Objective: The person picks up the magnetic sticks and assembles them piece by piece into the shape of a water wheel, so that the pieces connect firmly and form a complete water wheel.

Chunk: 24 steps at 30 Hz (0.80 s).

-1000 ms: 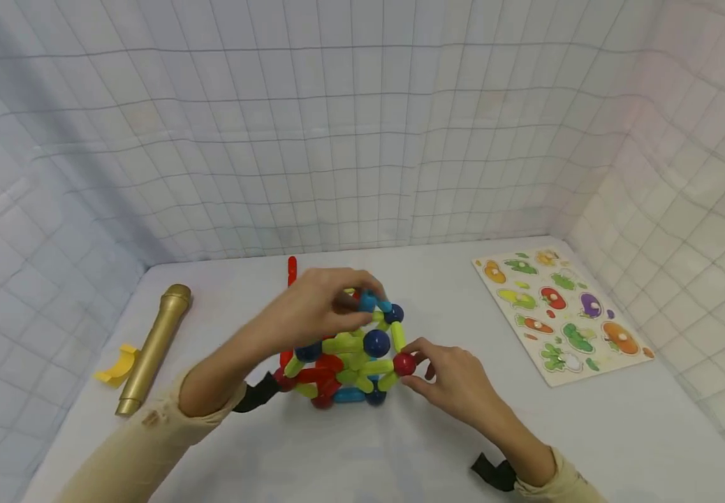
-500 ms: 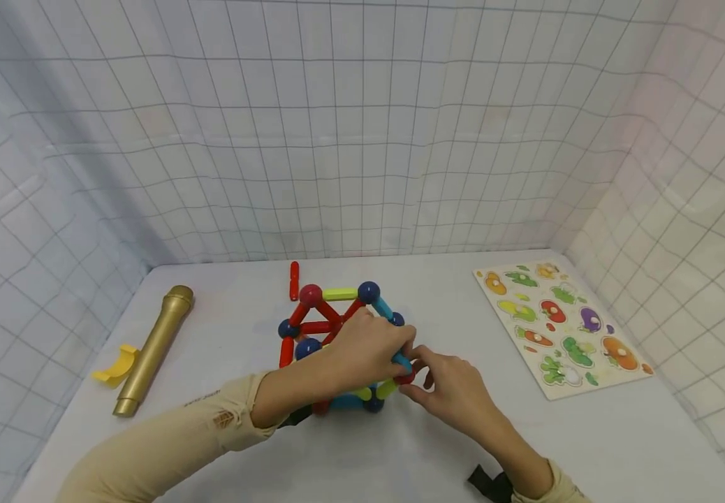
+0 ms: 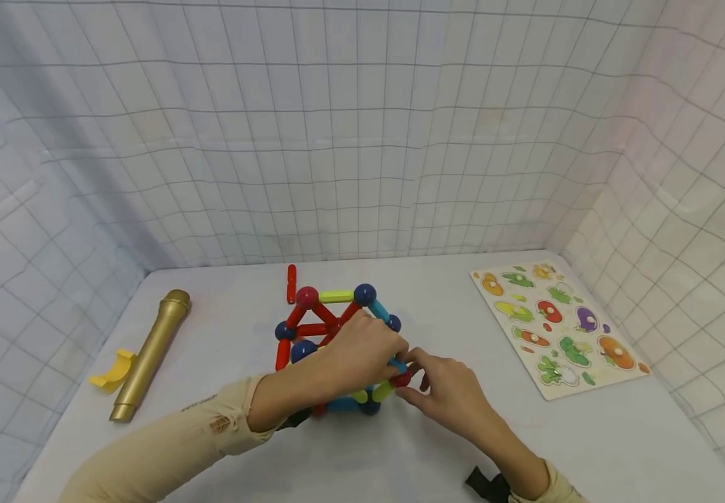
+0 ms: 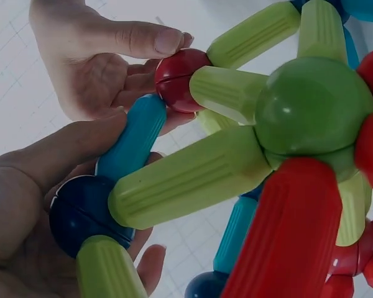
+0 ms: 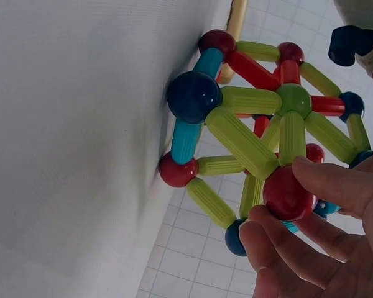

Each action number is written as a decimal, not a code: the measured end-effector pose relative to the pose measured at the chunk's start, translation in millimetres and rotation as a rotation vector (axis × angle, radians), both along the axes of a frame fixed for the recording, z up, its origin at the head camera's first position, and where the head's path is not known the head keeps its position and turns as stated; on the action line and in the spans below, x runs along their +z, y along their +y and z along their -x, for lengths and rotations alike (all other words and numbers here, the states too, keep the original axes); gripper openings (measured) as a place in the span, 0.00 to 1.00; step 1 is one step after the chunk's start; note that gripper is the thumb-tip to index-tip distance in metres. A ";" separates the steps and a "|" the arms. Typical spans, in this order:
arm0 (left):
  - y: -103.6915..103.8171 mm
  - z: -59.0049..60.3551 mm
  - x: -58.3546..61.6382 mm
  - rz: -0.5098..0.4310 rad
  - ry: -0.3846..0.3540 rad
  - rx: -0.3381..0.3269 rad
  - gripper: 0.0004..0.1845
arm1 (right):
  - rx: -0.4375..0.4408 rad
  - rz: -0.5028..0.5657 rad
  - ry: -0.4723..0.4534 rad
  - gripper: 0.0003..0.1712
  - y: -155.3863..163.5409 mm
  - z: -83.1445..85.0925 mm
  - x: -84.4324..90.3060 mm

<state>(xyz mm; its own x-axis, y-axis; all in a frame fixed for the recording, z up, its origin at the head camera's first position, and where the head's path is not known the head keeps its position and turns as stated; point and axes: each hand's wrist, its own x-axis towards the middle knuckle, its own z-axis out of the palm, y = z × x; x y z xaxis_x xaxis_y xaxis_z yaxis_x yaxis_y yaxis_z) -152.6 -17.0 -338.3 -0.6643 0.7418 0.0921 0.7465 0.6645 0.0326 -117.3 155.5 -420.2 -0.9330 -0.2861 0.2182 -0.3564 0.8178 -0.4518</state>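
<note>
Mostly built already: the rod-and-ball structure (image 3: 337, 342) stands mid-tabletop as a closed cage of green, red and blue rods joined at balls, with a top edge of maroon ball, green rod and navy ball complete. Judging from that, what remains looks like one joint at the near right corner.

Left hand (image 3: 362, 353) reaches over the structure from 8 o'clock, fingers curled round a blue rod (image 4: 129, 139) and the navy ball (image 4: 81, 214) at its lower end. The rod's upper tip touches the red ball (image 4: 180, 77); I cannot tell whether it has seated.

Right hand (image 3: 447, 391) comes in from 4 o'clock, thumb and fingertips pinching that same red ball (image 5: 288, 192), the structure's corner at about 4 o'clock. Several green rods already meet there.

Outward: a loose red rod (image 3: 291, 283) lies just behind the structure at 12 o'clock, unused. A gold tube (image 3: 149, 353) lies well apart at 9 o'clock, with a yellow curved piece (image 3: 111, 370) just beside it. A wooden vegetable peg puzzle (image 3: 560, 325) lies flat at 3 o'clock, near the right wall. The white tabletop (image 3: 589, 433) is enclosed by gridded cloth walls.
</note>
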 end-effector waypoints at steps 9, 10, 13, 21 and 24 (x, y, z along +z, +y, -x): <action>1.6 -1.4 0.2 0.040 -0.040 -0.023 0.11 | 0.033 0.007 0.020 0.19 -1.5 1.3 -1.3; 1.4 -1.8 0.0 0.046 -0.031 -0.019 0.12 | 0.038 0.003 0.026 0.19 -1.5 1.5 -1.2; -0.4 -3.0 -1.7 0.070 0.002 -0.006 0.12 | 0.057 0.004 0.033 0.19 -1.7 2.3 -0.9; -4.5 -2.2 -3.8 0.020 -0.054 -0.004 0.09 | 0.075 0.044 0.050 0.17 -1.2 2.7 -2.0; -3.4 -1.5 -2.3 0.029 -0.051 -0.018 0.09 | 0.069 0.053 0.055 0.17 -1.6 1.9 -3.4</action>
<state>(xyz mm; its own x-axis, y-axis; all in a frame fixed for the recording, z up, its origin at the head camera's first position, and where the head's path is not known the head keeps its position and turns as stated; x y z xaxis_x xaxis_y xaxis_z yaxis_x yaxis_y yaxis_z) -151.2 -20.4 -340.6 -0.6544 0.7553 0.0370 0.7560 0.6525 0.0521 -119.2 153.9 -423.6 -0.8976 -0.3359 0.2852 -0.4366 0.7661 -0.4717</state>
